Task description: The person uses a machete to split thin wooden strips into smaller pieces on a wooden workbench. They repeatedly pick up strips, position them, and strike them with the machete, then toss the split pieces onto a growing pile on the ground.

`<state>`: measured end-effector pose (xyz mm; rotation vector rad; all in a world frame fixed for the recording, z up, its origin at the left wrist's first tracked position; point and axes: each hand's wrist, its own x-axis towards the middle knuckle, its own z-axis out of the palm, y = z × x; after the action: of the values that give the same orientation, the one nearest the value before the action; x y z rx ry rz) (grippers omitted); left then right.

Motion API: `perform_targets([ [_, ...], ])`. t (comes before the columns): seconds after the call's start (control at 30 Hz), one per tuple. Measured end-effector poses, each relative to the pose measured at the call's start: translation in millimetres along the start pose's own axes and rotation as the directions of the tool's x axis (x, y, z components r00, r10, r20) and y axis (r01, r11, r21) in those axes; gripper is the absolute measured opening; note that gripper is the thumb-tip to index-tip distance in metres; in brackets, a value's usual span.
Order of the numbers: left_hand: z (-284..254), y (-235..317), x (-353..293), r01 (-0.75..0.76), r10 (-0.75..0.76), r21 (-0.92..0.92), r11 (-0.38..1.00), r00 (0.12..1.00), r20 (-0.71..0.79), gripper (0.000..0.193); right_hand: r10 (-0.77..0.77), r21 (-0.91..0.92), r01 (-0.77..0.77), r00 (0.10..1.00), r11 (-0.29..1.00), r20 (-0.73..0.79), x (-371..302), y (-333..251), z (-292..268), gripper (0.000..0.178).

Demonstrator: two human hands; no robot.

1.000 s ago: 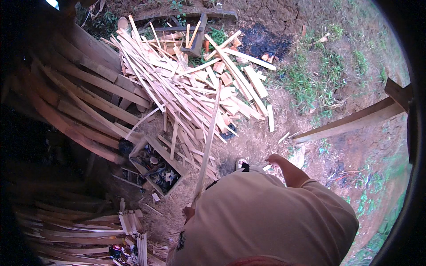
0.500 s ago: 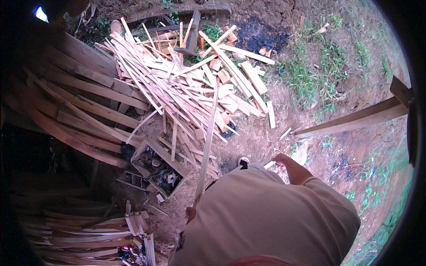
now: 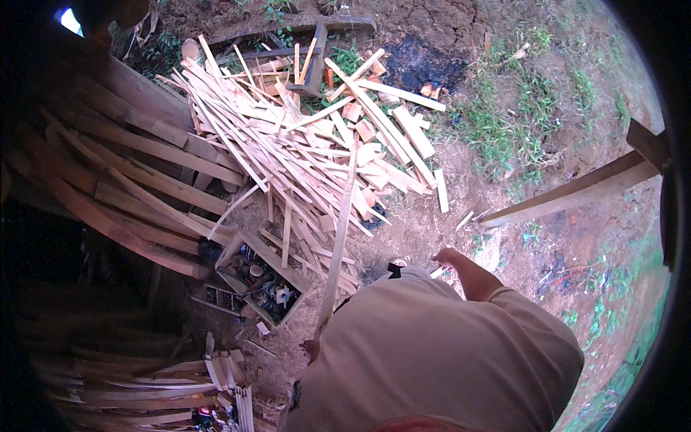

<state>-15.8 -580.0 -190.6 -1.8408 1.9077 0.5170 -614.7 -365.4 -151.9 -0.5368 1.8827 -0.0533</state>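
the broad scene is almost as it was half a second ago: the heap of pale sawn wood lies undisturbed beyond the person's beige-shirted torso, and the view has only tilted a little. the long wooden strip keeps its place, running from the heap down to the left hand, so handling of the strip seems no further along. the smallest change is at the right hand, which has shifted slightly leftward, just above a pale sliver. the left hand is at the strip's near end, half hidden by the shirt; whether it grips, i cannot tell. nor can i tell whether the right hand holds anything.

the heap is straight, flat-sided slats and short blocks, crossed at loose angles. to the left, dark weathered boards look bowed through the lens. a squared beam slants at right over reddish soil and tufted grass. smaller, a rough plank-sided box holds jumbled dark objects.
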Motion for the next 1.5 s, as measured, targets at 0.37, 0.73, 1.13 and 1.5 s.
perform_targets([
  [0.37,4,-17,19,-0.056,0.056,0.010,0.998,0.998,-0.002,0.041,0.174,0.269,-0.148,0.982,0.951,-0.072,-44,-7,38,0.028],
  [0.73,8,-26,44,-0.127,0.128,0.049,0.991,0.992,-0.011,0.039,0.228,0.307,-0.200,0.972,0.931,-0.057,-61,9,93,0.046],
  [1.13,16,-36,64,-0.167,0.170,0.081,0.983,0.985,-0.028,0.037,0.294,0.394,-0.250,0.954,0.885,-0.057,-105,30,130,0.046],
  [1.5,27,-40,65,-0.160,0.164,0.090,0.983,0.985,-0.047,0.035,0.246,0.297,-0.232,0.969,0.926,-0.013,-87,28,137,0.045],
])
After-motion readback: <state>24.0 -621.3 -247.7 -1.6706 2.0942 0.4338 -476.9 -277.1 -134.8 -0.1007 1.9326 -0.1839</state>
